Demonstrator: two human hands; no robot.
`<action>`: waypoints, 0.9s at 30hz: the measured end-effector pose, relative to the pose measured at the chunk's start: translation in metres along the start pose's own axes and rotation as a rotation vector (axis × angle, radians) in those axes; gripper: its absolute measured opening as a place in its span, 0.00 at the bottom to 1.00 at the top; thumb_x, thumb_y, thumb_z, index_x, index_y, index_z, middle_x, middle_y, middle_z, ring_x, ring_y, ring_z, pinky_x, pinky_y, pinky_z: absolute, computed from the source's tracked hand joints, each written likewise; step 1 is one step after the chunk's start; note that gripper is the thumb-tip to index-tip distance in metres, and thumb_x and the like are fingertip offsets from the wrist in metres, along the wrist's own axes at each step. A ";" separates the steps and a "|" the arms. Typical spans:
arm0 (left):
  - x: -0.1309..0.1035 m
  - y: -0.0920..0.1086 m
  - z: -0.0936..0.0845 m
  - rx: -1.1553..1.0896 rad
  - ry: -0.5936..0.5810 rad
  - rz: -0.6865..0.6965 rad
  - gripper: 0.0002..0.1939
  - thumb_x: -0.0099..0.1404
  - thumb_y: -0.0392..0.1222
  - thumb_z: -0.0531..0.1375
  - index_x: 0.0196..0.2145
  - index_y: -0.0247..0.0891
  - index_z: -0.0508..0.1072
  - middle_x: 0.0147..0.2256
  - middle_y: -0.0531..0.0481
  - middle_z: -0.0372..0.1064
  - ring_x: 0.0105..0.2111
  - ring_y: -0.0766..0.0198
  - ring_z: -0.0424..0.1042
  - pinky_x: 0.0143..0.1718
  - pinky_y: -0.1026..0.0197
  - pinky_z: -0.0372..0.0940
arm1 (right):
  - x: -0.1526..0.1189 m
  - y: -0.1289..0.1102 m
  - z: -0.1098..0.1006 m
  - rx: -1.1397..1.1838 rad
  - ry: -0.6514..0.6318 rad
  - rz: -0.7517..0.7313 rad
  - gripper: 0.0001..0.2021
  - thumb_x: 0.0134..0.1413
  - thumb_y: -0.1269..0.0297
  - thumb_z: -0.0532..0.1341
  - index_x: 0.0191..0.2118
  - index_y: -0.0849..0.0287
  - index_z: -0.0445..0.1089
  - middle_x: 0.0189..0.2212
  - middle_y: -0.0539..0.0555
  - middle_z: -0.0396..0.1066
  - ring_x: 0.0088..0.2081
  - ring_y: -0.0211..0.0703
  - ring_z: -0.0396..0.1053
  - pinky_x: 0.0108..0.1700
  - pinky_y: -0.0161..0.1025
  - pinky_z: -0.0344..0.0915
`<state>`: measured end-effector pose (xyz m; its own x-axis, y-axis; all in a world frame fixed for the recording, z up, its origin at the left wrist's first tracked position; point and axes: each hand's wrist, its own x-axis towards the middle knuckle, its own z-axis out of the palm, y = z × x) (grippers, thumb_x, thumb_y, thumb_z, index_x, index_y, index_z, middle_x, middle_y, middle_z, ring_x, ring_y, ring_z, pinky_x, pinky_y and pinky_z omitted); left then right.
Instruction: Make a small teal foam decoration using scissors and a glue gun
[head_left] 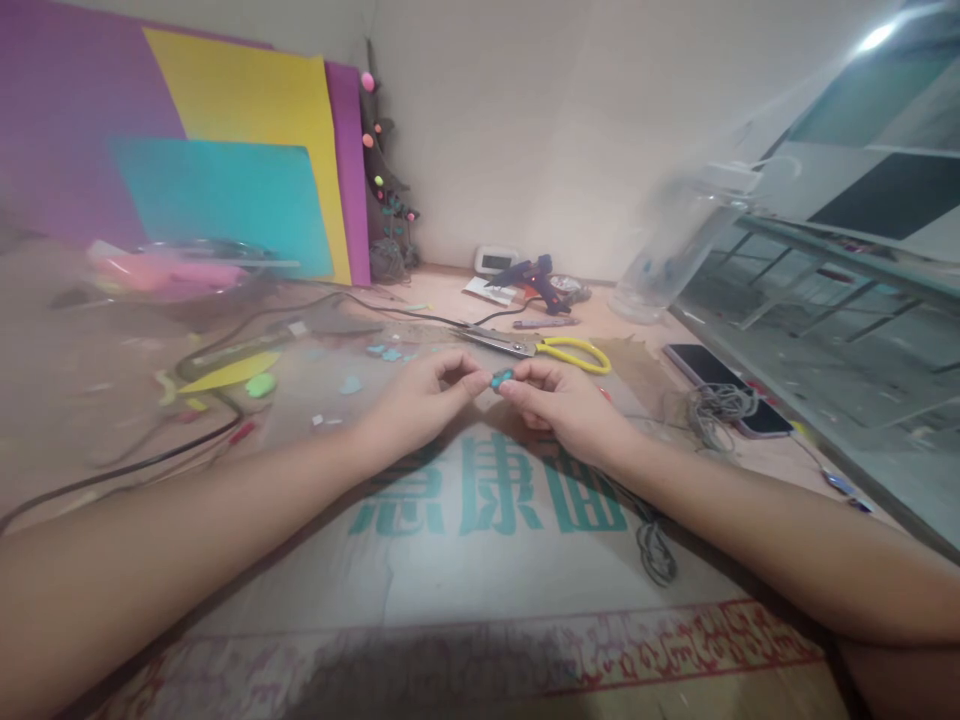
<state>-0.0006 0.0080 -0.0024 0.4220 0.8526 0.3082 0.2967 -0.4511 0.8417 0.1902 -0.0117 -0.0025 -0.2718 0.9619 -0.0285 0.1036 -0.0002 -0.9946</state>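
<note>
A small teal piece [502,379] is pinched between my two hands above the table, its exact kind too small to make out. My left hand [439,395] has thumb and forefinger closed at its left side. From the other side, the fingers of my right hand [559,400] are closed on it. Just behind my hands lie scissors [574,353] with yellow handles. Light-blue cut pieces [386,352] are scattered to the left of them. Under my hands is a sheet [450,580] printed with green characters.
A glue gun [547,285] and a small white display [496,261] stand at the back. On the right are a phone [705,370], tangled grey wire [720,410] and a clear jug [667,250]. A black cable [135,465] crosses the left side. Coloured sheets [240,200] lean against the wall.
</note>
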 end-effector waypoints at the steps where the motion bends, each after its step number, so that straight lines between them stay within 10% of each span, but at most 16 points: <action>1: 0.000 -0.001 0.000 -0.011 -0.010 0.003 0.13 0.66 0.47 0.56 0.27 0.36 0.69 0.26 0.53 0.67 0.28 0.65 0.66 0.33 0.63 0.61 | 0.001 0.001 -0.001 0.018 -0.005 0.004 0.16 0.49 0.52 0.68 0.31 0.58 0.66 0.14 0.40 0.53 0.17 0.28 0.46 0.18 0.29 0.41; 19: -0.005 0.003 0.003 0.024 0.005 0.074 0.15 0.64 0.41 0.59 0.49 0.38 0.71 0.39 0.49 0.74 0.39 0.62 0.72 0.43 0.59 0.66 | 0.001 0.002 -0.001 -0.023 0.034 -0.025 0.16 0.51 0.50 0.66 0.31 0.58 0.66 0.14 0.41 0.57 0.15 0.28 0.48 0.18 0.29 0.43; 27: -0.004 0.000 -0.001 0.058 0.028 0.110 0.10 0.66 0.42 0.59 0.41 0.38 0.77 0.39 0.49 0.77 0.40 0.61 0.74 0.46 0.58 0.66 | -0.006 -0.006 0.002 -0.143 -0.043 -0.051 0.20 0.57 0.45 0.59 0.29 0.59 0.66 0.17 0.45 0.64 0.16 0.29 0.53 0.17 0.29 0.49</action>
<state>-0.0029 0.0041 -0.0031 0.4313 0.8034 0.4104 0.2989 -0.5565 0.7752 0.1895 -0.0177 0.0031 -0.3205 0.9471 0.0144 0.2231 0.0903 -0.9706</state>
